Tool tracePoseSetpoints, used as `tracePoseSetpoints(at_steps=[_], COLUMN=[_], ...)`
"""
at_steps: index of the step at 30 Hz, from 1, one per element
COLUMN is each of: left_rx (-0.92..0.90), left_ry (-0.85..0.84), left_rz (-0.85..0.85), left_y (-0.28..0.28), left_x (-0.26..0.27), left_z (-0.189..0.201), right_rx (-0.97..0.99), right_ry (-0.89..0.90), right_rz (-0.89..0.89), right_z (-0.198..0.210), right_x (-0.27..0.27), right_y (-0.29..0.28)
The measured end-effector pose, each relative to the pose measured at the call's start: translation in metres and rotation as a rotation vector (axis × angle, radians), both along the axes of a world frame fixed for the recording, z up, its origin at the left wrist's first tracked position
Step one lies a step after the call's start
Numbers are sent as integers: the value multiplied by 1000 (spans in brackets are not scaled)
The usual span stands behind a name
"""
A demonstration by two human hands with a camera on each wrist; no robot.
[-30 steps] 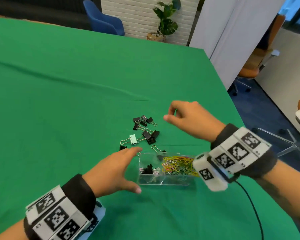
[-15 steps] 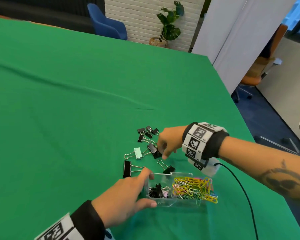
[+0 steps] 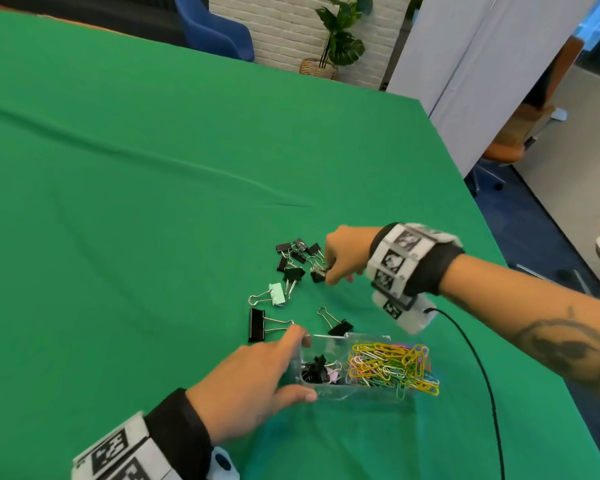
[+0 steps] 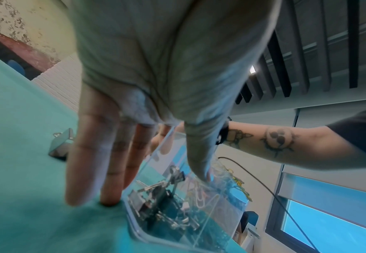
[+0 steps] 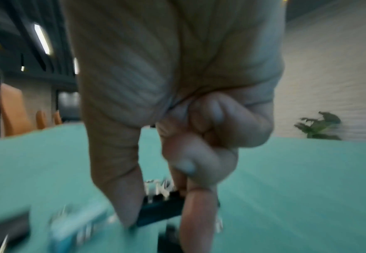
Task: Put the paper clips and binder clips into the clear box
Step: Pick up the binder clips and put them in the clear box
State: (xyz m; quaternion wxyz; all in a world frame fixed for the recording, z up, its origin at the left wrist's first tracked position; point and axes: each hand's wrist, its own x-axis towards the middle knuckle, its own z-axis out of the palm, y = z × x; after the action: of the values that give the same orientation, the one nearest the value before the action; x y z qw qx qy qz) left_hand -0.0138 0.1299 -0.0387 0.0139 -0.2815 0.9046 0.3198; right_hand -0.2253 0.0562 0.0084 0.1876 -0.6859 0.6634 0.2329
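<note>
A clear box [image 3: 368,398] lies near me on the green cloth, with coloured paper clips [image 3: 392,368] heaped in its right part and binder clips [image 3: 314,370] in its left. My left hand [image 3: 300,363] braces the box's left end, fingers straight, thumb on the near wall; the left wrist view shows that box [image 4: 177,214] and hand [image 4: 156,188] too. Beyond the box, my right hand [image 3: 326,275] pinches a black binder clip [image 5: 162,208] between thumb and forefinger at the edge of a small black pile [image 3: 291,258].
Loose on the cloth lie a mint green clip [image 3: 277,294], a large black clip [image 3: 256,324] and a small black clip [image 3: 340,329] by the box's far wall. A black cable [image 3: 478,368] trails from my right wrist. The table's right edge [image 3: 465,174] is close.
My right hand came down from above the box to the pile and pinched a black clip. My left hand slid up against the box's left end.
</note>
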Motion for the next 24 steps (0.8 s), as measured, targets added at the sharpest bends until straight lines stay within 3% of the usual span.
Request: tracePoseSetpoints(at_steps=[6,10,13,20,24], left_rx=[13,31,37,46,49], left_ry=[7,-6,-2,-6,-5], left_rz=[4,15,29,20,24], left_y=[0,1,1,2,2], left_x=[0,0,1,0,0], left_z=[0,-1,-3,2,1], right_rx=[57,84,7,-197,-106], right_ry=[-187,-36,49,-115,-84], right_rz=[71,265,308,98,-38], right_z=[76,60,50,72,44], right_x=[18,57,65,19,-9], right_y=[53,88,96,72,33])
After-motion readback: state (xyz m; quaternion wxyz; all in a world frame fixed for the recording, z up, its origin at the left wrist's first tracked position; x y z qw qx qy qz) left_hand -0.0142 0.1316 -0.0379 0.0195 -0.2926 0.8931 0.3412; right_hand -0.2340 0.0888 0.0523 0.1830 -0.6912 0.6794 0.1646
